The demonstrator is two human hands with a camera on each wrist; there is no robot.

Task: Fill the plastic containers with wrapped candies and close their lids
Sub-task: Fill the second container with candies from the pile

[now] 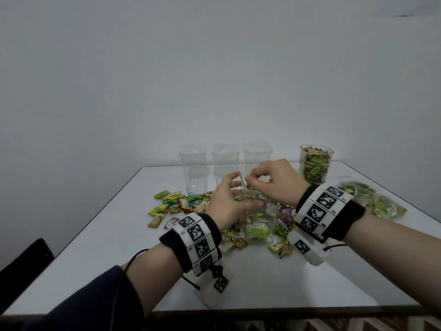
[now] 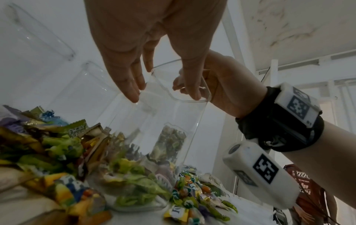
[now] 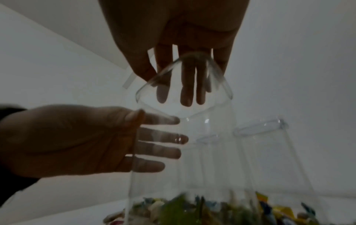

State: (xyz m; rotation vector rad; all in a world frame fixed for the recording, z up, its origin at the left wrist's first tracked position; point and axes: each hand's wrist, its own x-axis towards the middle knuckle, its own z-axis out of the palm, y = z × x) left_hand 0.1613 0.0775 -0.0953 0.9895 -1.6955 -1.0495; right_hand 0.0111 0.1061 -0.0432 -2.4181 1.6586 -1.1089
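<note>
A clear plastic container (image 1: 259, 218) (image 2: 173, 121) (image 3: 212, 152) stands upright amid loose wrapped candies (image 1: 181, 201) (image 2: 63, 146), with a low layer of candies at its bottom. My left hand (image 1: 243, 192) (image 2: 163, 97) (image 3: 161, 129) grips its upper wall, thumb on the near side and fingers behind. Over the open mouth is my right hand (image 1: 253, 181) (image 3: 173, 91), fingers pointing down past the rim; I see no candy in them.
At the back of the white table (image 1: 262, 283) stand three empty clear containers (image 1: 225, 161) and, to the right, a container full of candies (image 1: 315, 164). A clear bag of candies (image 1: 372, 199) lies far right. A black chair (image 1: 23, 266) is at the left edge.
</note>
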